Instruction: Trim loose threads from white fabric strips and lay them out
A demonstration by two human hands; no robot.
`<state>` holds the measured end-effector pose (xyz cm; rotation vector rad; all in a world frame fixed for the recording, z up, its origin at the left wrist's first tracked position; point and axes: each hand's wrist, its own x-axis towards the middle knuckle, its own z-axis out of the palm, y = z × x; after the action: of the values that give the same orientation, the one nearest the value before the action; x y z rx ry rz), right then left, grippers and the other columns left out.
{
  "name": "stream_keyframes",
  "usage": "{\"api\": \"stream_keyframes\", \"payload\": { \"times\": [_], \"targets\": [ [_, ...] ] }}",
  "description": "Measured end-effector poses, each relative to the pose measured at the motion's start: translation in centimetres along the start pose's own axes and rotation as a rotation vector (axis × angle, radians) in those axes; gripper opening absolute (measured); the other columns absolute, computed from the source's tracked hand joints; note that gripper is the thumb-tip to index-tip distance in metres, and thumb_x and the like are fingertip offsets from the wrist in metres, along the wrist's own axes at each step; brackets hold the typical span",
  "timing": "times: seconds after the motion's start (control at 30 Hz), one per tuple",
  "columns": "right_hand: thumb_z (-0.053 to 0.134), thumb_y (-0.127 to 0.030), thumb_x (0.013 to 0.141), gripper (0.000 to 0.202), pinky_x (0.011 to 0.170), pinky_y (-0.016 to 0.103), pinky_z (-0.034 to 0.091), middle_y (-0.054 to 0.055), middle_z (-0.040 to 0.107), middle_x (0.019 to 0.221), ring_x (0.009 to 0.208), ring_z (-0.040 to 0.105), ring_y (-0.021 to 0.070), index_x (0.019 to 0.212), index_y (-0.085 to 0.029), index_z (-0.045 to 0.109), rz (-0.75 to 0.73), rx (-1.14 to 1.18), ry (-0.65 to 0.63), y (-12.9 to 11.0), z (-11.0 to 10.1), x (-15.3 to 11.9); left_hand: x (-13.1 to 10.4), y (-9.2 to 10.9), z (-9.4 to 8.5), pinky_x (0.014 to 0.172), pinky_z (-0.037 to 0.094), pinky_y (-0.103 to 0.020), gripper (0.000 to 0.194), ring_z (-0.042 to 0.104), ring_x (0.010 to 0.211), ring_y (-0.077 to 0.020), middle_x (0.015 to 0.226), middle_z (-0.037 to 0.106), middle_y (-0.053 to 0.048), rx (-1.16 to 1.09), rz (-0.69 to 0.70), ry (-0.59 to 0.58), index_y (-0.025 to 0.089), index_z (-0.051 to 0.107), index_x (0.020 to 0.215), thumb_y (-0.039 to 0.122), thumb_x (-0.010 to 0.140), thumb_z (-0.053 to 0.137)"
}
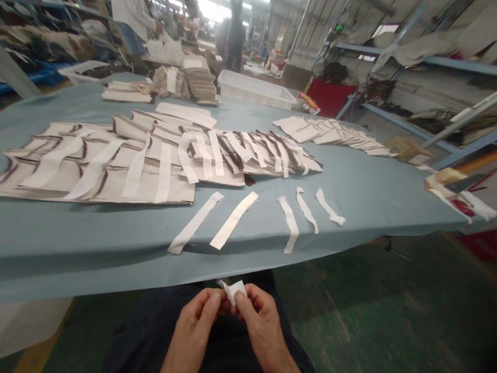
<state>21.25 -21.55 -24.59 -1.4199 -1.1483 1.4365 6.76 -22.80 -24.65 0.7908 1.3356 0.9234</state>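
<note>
A small white fabric strip (235,291) is pinched between my two hands, low in front of the table edge and above my lap. My left hand (200,321) grips its left end between thumb and fingers. On the other end, my right hand (259,318) presses its thumb against the cloth. How far the strip extends below the fingers is hidden. Beyond my hands, several loose white strips lie on the table; the nearest include one strip (234,220) and another strip (289,224).
Beige fabric pieces (116,176) with white strips on them cover the table's (373,191) left and middle. More pieces (334,133) lie at the right. Behind stand folded stacks (200,83) and a white plastic bin (256,92). Shelves (411,119) line the right side.
</note>
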Motion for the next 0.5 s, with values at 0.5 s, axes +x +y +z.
{"api": "stream_keyframes", "payload": {
  "times": [0.5],
  "targets": [
    [0.059,-0.054,0.093,0.042,0.070,0.027,0.046,0.005,0.067,0.078,0.075,0.060,0.0175,0.082,-0.014,0.068,0.045,-0.045,-0.044,0.73,-0.66,-0.49,-0.44,0.32,0.71,0.082,0.055,-0.028,0.040,0.071,0.091,-0.0267,0.096,0.078,-0.007,0.068,0.064,-0.019,0.019,0.077,0.096,0.055,0.081,0.077]
  ]
}}
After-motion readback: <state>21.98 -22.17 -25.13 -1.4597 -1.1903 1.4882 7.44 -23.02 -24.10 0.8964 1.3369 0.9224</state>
